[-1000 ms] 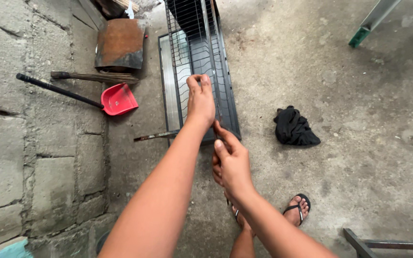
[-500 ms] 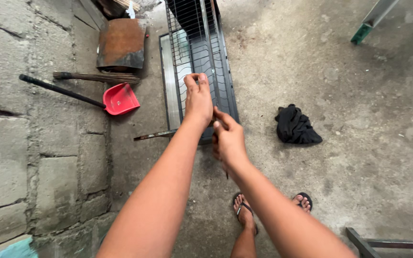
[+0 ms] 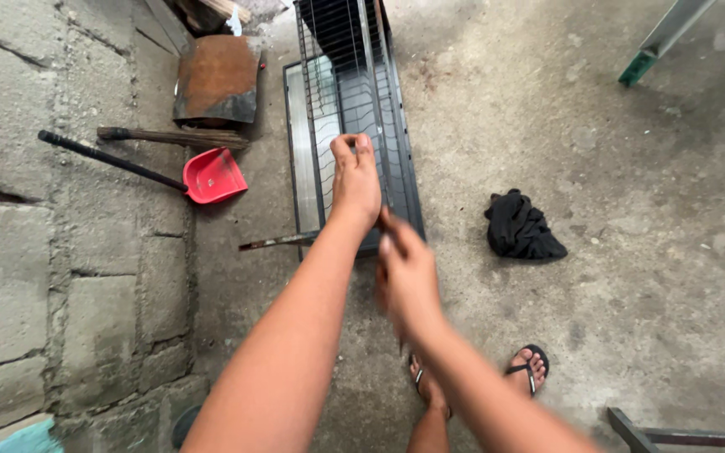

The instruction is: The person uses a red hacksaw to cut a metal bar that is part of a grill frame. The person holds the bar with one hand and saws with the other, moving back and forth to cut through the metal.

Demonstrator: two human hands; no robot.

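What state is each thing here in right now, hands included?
Left hand: fingers curled round a bar of the wire cage.
Right hand: blurred, near the cage's lower end; grip unclear.
Wire cage: standing on the concrete.
Red dustpan: lying flat by the wall.
Black cloth: crumpled on the floor.

Under my sandalled feet (image 3: pixel 480 382) the grey concrete floor (image 3: pixel 631 168) carries a wire cage (image 3: pixel 354 109) in its metal tray, a red dustpan (image 3: pixel 211 174) with a black handle, a rusty sheet (image 3: pixel 218 80), a wooden stick (image 3: pixel 169 137) and a crumpled black cloth (image 3: pixel 520 226).
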